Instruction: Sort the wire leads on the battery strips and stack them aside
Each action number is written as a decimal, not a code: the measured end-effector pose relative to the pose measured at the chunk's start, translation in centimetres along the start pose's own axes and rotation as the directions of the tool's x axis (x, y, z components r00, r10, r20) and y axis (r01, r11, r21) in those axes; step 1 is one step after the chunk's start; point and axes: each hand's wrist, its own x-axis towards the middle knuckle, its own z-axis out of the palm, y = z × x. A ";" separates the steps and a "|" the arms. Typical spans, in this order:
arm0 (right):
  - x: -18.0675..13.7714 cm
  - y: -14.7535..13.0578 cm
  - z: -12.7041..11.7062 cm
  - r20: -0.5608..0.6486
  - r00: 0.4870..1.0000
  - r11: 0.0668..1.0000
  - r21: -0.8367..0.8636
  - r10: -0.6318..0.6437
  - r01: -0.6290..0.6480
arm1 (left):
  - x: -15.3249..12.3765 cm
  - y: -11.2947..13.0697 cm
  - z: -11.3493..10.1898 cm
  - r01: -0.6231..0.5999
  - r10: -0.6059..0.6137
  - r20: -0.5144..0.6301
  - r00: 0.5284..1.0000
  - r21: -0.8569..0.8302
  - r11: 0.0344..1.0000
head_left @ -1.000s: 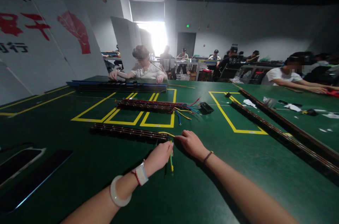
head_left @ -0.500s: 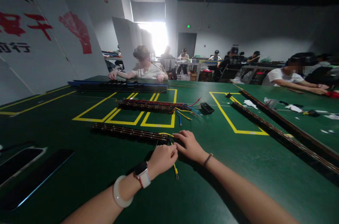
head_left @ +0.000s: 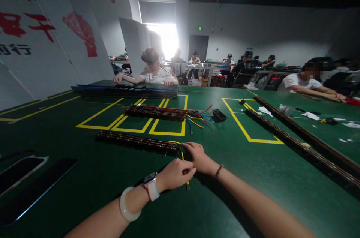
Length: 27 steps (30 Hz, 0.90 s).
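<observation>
I count four copper-lined strips (head_left: 136, 141) on the bench (head_left: 281, 170) — two toward its right edge — and two dark slabs (head_left: 38, 189).

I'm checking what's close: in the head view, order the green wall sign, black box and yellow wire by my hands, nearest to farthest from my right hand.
1. Yellow wire, left side of your right hand.
2. Black box, ahead, slightly right.
3. Green wall sign, straight ahead, far back.
</observation>
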 end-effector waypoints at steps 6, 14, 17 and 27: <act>0.6 1.0 -1.2 -0.040 0.994 0.995 -0.030 0.097 -0.099 | 0.1 -0.2 -0.1 0.286 -0.255 0.133 0.958 -0.342 0.895; 1.3 2.3 -1.8 0.030 0.991 0.985 0.103 0.133 -0.136 | 0.7 -1.6 0.3 0.384 -0.305 0.251 0.919 -0.748 0.541; 1.2 2.0 -1.7 0.019 0.992 0.977 0.170 0.127 -0.129 | 0.7 -1.6 0.3 0.365 -0.294 0.256 0.921 -0.832 0.419; -0.1 -2.0 -3.3 0.018 0.999 0.926 -0.376 -0.027 0.031 | 1.0 -2.0 0.9 0.439 -0.346 0.385 0.856 -0.894 0.091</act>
